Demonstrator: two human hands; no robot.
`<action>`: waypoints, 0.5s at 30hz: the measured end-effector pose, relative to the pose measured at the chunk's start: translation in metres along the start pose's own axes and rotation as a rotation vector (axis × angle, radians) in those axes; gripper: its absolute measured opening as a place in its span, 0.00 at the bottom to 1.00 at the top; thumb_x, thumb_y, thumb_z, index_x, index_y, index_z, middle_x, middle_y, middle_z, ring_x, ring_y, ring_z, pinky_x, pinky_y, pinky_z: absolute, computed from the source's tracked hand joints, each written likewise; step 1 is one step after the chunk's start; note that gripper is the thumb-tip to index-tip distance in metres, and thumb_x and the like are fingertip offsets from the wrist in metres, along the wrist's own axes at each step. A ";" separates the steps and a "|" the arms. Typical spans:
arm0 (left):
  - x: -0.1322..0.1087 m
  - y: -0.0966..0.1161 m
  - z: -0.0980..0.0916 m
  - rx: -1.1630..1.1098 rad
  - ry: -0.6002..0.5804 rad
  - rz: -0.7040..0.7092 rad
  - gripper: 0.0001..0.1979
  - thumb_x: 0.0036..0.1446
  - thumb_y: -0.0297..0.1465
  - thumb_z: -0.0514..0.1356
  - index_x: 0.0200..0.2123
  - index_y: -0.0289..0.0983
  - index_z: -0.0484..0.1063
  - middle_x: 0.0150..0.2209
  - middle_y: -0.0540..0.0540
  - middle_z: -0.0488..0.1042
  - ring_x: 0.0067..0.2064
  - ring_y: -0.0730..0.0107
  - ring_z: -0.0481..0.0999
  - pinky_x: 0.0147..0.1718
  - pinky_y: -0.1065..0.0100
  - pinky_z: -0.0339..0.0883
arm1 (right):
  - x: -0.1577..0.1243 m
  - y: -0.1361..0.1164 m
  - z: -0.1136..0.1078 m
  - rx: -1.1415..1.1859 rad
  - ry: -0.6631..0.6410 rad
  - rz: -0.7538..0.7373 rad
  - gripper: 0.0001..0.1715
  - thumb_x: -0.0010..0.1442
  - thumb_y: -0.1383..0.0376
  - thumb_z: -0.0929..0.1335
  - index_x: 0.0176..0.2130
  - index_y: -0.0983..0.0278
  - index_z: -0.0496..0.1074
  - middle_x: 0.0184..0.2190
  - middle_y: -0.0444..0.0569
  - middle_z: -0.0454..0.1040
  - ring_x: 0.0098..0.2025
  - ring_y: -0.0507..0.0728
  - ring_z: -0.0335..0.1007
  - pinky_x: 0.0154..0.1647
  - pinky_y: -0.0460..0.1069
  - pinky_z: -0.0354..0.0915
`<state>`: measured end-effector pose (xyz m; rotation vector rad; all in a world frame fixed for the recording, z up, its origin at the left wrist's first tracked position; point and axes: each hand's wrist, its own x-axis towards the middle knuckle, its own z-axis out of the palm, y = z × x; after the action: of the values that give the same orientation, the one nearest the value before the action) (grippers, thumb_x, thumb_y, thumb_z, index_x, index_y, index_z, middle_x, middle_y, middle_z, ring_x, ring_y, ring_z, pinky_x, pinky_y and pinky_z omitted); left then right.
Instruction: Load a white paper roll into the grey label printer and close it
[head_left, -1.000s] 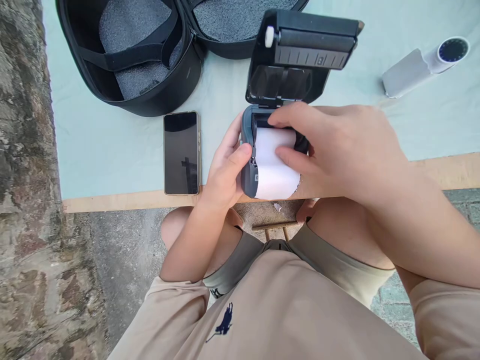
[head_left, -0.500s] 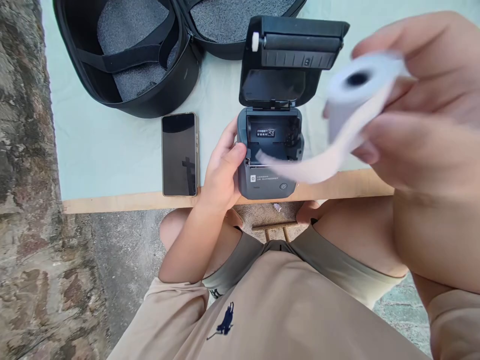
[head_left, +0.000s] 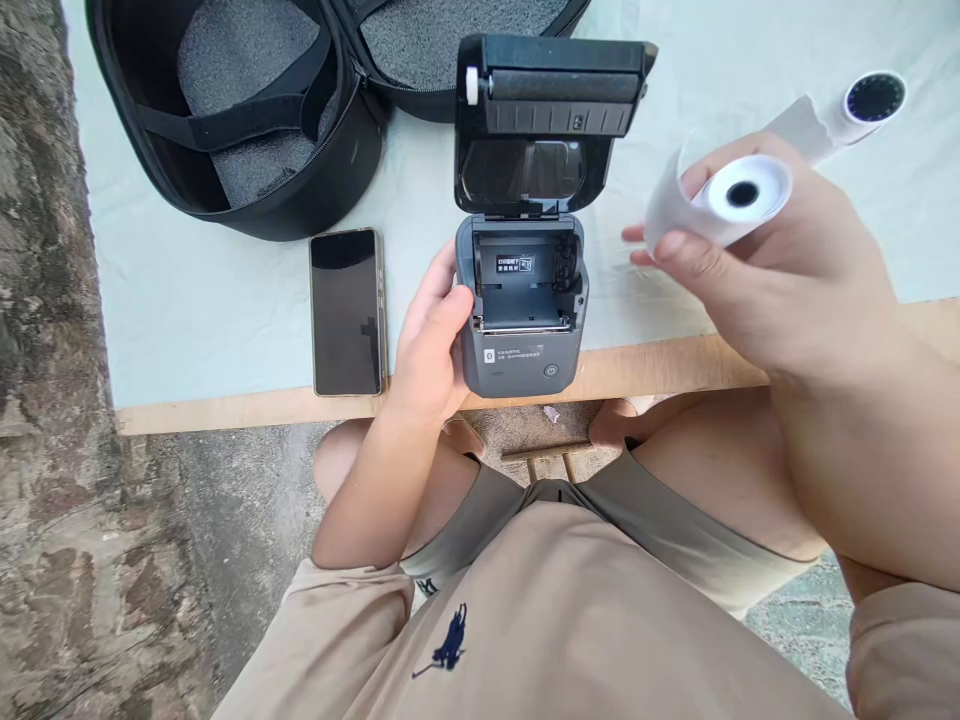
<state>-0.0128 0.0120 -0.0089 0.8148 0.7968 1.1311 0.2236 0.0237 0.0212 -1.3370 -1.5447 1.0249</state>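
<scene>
My left hand [head_left: 439,345] is closed round the left side of a dark grey label printer [head_left: 517,360] at the table's front edge. The printer's black lid [head_left: 536,175] stands raised, and its paper bay [head_left: 525,290] is bare inside. To the right, my right hand [head_left: 780,260] grips a white paper roll [head_left: 765,190] above the table, thumb on the loose, curled paper. The roll's hollow core faces up, and its far side is hidden by the fingers. Beyond that hand, a second paper roll [head_left: 855,125] with a dark core lies on the table.
A black zip case [head_left: 360,165] lined with grey foam lies opened at the back left. Left of the printer is a smartphone [head_left: 347,315], screen up. A pale cloth [head_left: 187,330] covers the table, whose wooden front edge [head_left: 667,370] runs before my knees.
My right hand has drawn the paper roll away from the printer and turned it; the trailing strip is off the bay. The second roll has come into sight. My left hand still holds the printer.
</scene>
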 end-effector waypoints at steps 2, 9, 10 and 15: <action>-0.001 0.000 0.001 0.006 0.025 -0.006 0.19 0.62 0.42 0.59 0.54 0.43 0.71 0.54 0.45 0.79 0.71 0.54 0.61 0.67 0.54 0.64 | -0.003 -0.005 -0.002 -0.273 0.010 -0.134 0.15 0.59 0.53 0.72 0.41 0.58 0.69 0.41 0.48 0.74 0.49 0.61 0.73 0.56 0.63 0.68; -0.001 0.001 0.002 -0.016 0.008 -0.009 0.17 0.64 0.40 0.57 0.53 0.43 0.72 0.52 0.46 0.79 0.71 0.56 0.62 0.66 0.55 0.66 | 0.001 0.000 -0.005 -0.525 0.060 -0.044 0.31 0.54 0.63 0.73 0.56 0.53 0.66 0.48 0.49 0.77 0.43 0.59 0.73 0.45 0.57 0.70; 0.000 0.000 0.001 -0.011 0.008 -0.008 0.17 0.63 0.40 0.57 0.53 0.43 0.72 0.52 0.46 0.79 0.71 0.56 0.63 0.66 0.56 0.66 | 0.002 0.004 -0.004 -0.543 0.047 -0.032 0.34 0.54 0.65 0.73 0.58 0.52 0.64 0.47 0.49 0.77 0.41 0.59 0.72 0.46 0.58 0.70; 0.000 0.000 0.000 0.022 0.006 -0.002 0.17 0.63 0.41 0.58 0.53 0.44 0.72 0.52 0.47 0.80 0.70 0.57 0.64 0.66 0.57 0.67 | 0.006 0.012 -0.004 -0.557 -0.068 -0.037 0.44 0.50 0.63 0.74 0.63 0.52 0.60 0.42 0.50 0.76 0.36 0.59 0.70 0.42 0.59 0.68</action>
<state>-0.0130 0.0120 -0.0094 0.8295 0.8162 1.1244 0.2303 0.0311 0.0120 -1.6439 -1.9890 0.6379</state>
